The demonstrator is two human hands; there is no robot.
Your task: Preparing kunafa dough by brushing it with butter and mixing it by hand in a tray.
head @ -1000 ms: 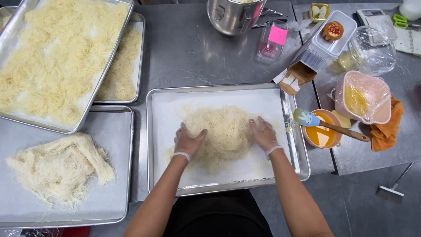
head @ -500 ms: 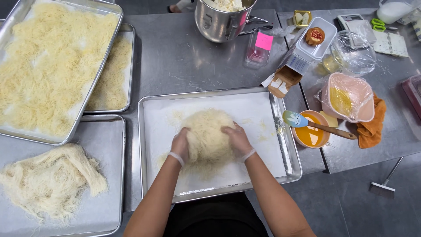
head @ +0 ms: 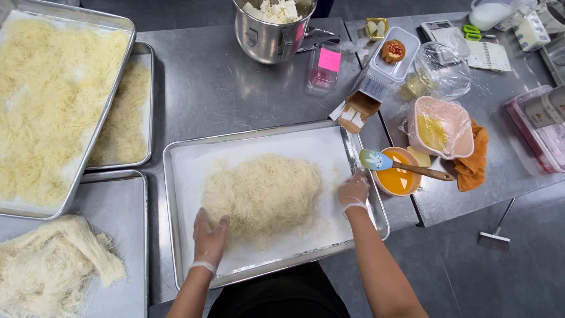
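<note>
A metal baking tray [head: 189, 158] lined with white paper lies in front of me. A loose mound of fine, pale shredded pastry strands [head: 265, 194] covers its middle. My left hand [head: 209, 234], in a clear glove, rests flat with fingers spread on the mound's near left edge. My right hand [head: 353, 191], also gloved, is off the pastry at the tray's right rim, fingers curled loosely with nothing in them. An orange bowl of yellow liquid [head: 396, 172] with a blue-headed brush [head: 400, 166] across it stands just right of that hand.
Two trays of spread pastry strands [head: 53, 100] overlap at far left; another tray with a clump of strands [head: 53, 265] is at near left. A steel mixing bowl [head: 271, 26], pink container [head: 323, 66], covered jug [head: 438, 126], orange cloth [head: 474, 159] and a cardboard box [head: 360, 106] crowd the back right.
My hands were together on the gathered mound; now they are apart, the left at its near left edge, the right at the tray's right rim. The mound lies wider and flatter.
</note>
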